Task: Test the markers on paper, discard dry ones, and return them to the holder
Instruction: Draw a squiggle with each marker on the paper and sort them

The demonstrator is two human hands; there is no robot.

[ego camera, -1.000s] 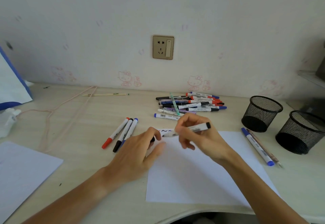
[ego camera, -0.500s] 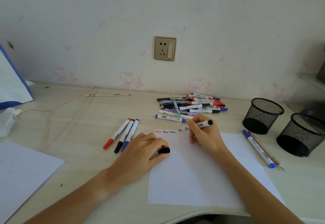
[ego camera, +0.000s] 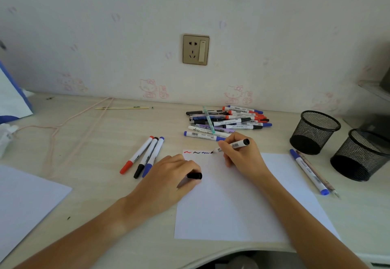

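My right hand (ego camera: 242,157) grips an uncapped black-ended marker (ego camera: 234,145), its tip touching the top edge of the white paper (ego camera: 242,205) just right of red, black and blue squiggles (ego camera: 197,152). My left hand (ego camera: 171,178) rests on the paper's left edge and holds the black cap (ego camera: 194,176). A pile of markers (ego camera: 228,121) lies behind the paper. Three capped markers (ego camera: 143,157) in red, black and blue lie side by side to the left. Two empty black mesh holders (ego camera: 314,131) (ego camera: 360,154) stand at the right.
A blue marker and a pencil (ego camera: 310,171) lie right of the paper. Another white sheet (ego camera: 23,201) covers the near left. A pink cord (ego camera: 63,125) and a thin stick (ego camera: 124,107) lie at the back left, a bag (ego camera: 10,97) at the far left.
My right hand brought the marker down from mid-air onto the paper's top edge. My left hand drew back with the cap and settled on the paper's left edge.
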